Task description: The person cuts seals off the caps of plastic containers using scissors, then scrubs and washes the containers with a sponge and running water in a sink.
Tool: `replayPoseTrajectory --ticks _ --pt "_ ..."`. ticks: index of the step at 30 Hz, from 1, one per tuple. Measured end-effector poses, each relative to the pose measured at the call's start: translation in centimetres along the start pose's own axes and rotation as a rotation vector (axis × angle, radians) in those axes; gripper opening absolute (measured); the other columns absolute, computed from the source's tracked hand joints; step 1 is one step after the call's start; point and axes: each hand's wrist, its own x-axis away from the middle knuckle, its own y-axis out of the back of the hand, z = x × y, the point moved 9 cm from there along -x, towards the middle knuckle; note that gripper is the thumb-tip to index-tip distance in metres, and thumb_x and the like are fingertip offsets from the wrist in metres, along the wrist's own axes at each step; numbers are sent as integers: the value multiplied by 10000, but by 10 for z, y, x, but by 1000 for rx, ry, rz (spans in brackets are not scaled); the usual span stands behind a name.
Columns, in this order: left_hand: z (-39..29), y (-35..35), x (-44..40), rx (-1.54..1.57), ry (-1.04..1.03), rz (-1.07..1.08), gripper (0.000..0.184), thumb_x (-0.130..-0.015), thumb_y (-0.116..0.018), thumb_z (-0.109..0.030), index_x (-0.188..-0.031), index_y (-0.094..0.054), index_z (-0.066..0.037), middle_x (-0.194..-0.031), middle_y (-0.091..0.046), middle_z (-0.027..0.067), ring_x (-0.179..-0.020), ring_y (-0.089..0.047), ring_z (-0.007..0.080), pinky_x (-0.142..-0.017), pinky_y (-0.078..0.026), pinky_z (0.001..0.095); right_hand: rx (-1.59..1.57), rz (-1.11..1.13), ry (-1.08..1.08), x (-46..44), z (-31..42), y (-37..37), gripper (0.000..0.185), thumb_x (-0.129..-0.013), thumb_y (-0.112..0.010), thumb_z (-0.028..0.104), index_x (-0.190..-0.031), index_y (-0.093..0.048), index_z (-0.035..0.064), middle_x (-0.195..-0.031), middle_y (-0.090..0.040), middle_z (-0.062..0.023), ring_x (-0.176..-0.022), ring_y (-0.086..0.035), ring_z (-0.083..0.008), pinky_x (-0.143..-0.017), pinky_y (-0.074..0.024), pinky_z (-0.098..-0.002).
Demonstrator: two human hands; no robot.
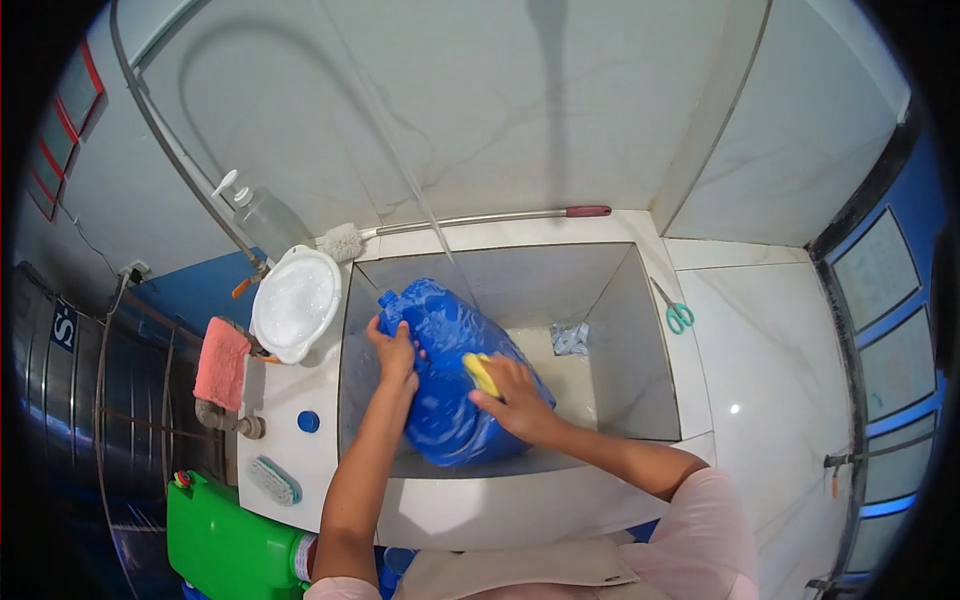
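Observation:
A big blue water jug [455, 415], streaked with white suds, lies tilted in the grey tiled sink [625, 385]. My left hand [396, 352] is closed round the jug near its neck, at what looks like the handle; some of its fingers are hidden. With my right hand [518, 400] I press a yellow sponge [480, 374] against the jug's side. A crumpled light-blue cloth or wrapper [570, 338] rests on the sink floor, right of the jug.
On the left ledge are a white basin of suds [297, 303], a pump bottle [268, 222], a blue cap [308, 421] and a scrubbing brush [274, 480]. A long-handled brush [470, 217] lies along the back edge. Green-handled scissors [679, 316] lie right. A green jerrycan [230, 535] stands lower left.

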Motion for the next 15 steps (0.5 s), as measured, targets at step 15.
replayPoseTrajectory --ticks 15 --pt "-63 -79 117 -1353 -1253 409 434 -859 -541 -465 -783 -556 -37 -812 -638 170 -845 -618 293 -786 -461 432 617 160 201 -53 35 76 412 -786 -602 221 -1178 -586 97 -1153 -554 -133 -992 -509 -328 -908 -420 -406"
